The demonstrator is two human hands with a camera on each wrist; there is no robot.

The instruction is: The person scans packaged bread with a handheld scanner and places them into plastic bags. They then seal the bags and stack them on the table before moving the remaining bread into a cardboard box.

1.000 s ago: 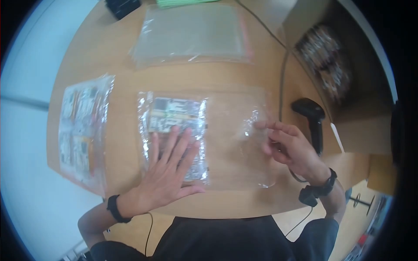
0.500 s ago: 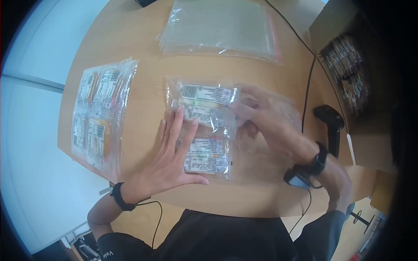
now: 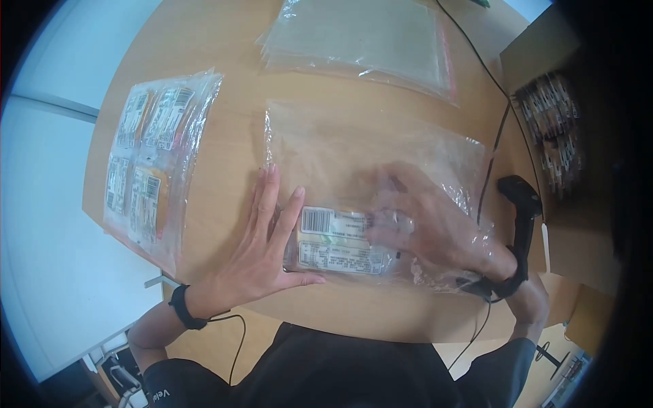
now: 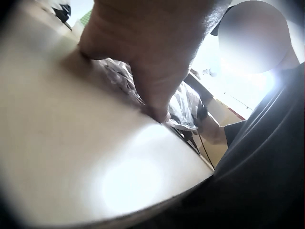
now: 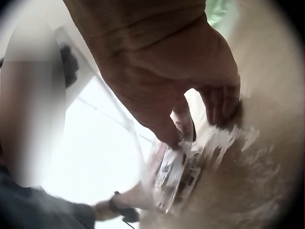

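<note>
A labelled packet [image 3: 340, 239] with a barcode lies inside a large clear plastic bag [image 3: 326, 146] on the table. My right hand [image 3: 425, 221] is within the bag and pinches the packet's right end between thumb and fingers; in the right wrist view the thumb [image 5: 167, 131] presses at the edge of the packet. The bag's loose plastic bunches around the right wrist. On the left, my left hand [image 3: 255, 245] rests with straight, spread fingers along the bag's left edge, its thumb stretched below the packet.
At the left lies a filled clear bag [image 3: 153, 160] with several labelled packets. A stack of flat clear bags [image 3: 360, 41] is at the back. On the right stand a black barcode scanner [image 3: 522, 217] with its cable [image 3: 476, 61] and a cardboard box [image 3: 537, 58] holding many packets.
My right hand has gone from the bag's right edge into the bag. The barcoded packet, higher up half a second ago, now lies nearer my body. The left hand stays spread at the left side.
</note>
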